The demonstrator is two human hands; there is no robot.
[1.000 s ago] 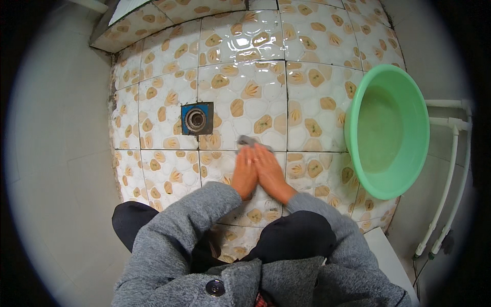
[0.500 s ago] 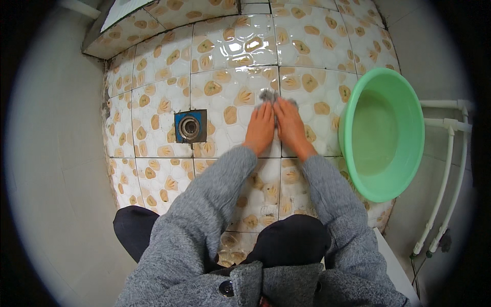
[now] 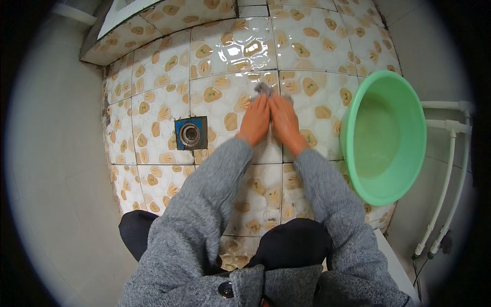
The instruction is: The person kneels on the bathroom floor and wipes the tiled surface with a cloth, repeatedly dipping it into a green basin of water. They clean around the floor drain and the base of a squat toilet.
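Squatting over a tiled floor (image 3: 317, 48), white with tan pebble shapes, and perhaps risking a slip, judging by the wet shine toward the top of the view. Wearing a grey coat (image 3: 189, 230) and dark trousers (image 3: 294, 243), probably risking damp cuffs by working with both sleeves so low over wet tiles. Having a pale green basin (image 3: 413, 143) standing to the right, apart from the right sleeve but near enough, it seems, for tipping by swinging that elbow outward. Showing cloudy, yellowish water (image 3: 376, 140) inside, so possibly risking a spill as well. Having a round drain (image 3: 191, 134) sitting in a square, blue-edged gap to the left, likely inviting a snag on its uneven edge through wiping too near. Setting the left hand (image 3: 254, 117) and right hand (image 3: 284, 117) side by side, palms down, fingers lying close together and pressing on a cloth (image 3: 263, 89); being unable to tell any curling or pinching underneath. Perhaps risking bunching or slipping free through pressing unevenly on so small a piece. Lying on the floor between drain and basin, farther out than either hand's knuckles, and looking grey, soft and crumpled: poking up in a little peak beyond the left fingertips, showing a flatter scrap beside the right fingers, and otherwise hiding beneath both.
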